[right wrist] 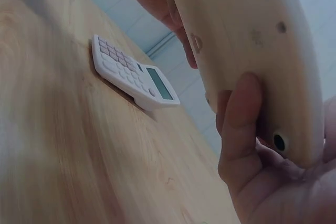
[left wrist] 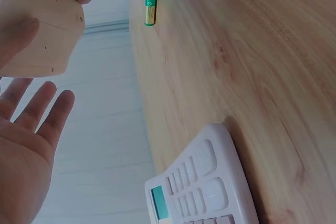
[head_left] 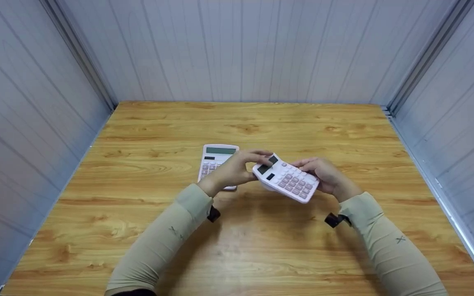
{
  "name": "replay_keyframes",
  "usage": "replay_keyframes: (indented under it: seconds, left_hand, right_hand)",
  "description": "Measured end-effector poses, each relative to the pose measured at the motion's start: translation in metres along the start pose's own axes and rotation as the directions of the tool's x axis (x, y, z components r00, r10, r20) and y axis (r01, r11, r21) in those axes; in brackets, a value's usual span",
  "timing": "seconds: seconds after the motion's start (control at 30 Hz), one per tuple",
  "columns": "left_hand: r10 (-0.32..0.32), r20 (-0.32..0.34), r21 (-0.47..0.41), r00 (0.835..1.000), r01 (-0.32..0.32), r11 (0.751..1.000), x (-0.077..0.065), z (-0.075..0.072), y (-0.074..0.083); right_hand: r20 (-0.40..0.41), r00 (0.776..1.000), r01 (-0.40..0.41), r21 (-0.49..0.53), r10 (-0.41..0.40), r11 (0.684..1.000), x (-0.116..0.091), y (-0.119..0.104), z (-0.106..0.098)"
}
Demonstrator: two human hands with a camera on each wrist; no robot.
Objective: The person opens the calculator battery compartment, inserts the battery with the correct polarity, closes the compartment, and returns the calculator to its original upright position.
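Both hands hold a white calculator (head_left: 288, 181) with pinkish keys, tilted above the table. My left hand (head_left: 235, 170) pinches its screen end, fingers over the display and the thumb on the back, as the left wrist view shows. At the keypad end, my right hand (head_left: 323, 172) grips the far edge. The calculator's pale back (right wrist: 236, 35), with a round dark foot and screw holes, faces the right wrist camera. A second, similar calculator (head_left: 220, 151) lies face up on the table, partly hidden behind my left hand and forearm.
On the wood-grain table (head_left: 159, 135), a green and gold battery (left wrist: 150, 8) shows in the left wrist view. Pale panel walls (head_left: 228, 49) enclose the back and both sides. Dark straps with small black blocks (head_left: 213, 213) hang under the wrists.
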State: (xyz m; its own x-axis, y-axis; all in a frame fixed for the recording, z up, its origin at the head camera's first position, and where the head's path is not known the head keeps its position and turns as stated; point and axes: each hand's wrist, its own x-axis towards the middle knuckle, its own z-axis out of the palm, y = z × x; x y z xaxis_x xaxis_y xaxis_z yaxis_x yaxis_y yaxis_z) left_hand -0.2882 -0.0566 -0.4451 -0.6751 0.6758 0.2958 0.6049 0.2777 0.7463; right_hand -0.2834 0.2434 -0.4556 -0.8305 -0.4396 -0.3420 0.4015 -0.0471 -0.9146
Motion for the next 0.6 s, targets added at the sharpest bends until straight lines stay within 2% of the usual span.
replay_keyframes:
  seconds: [0.3, 0.43, 0.6]
  left_hand:
    - [0.055, 0.077, 0.068, 0.996, -0.061, 0.996, -0.003, 0.000, 0.015]
    - [0.129, 0.107, 0.122, 0.986, -0.142, 0.982, -0.004, 0.003, 0.023]
    - [0.255, 0.123, 0.191, 0.959, -0.275, 0.942, -0.004, 0.008, 0.031]
  right_hand:
    - [0.100, 0.993, -0.062, -0.047, 0.067, 0.997, 0.001, 0.004, -0.007]
    - [0.133, 0.989, -0.057, -0.076, 0.066, 0.995, 0.001, 0.007, -0.009]
    - [0.168, 0.984, -0.035, -0.120, 0.055, 0.992, 0.002, 0.008, -0.014]
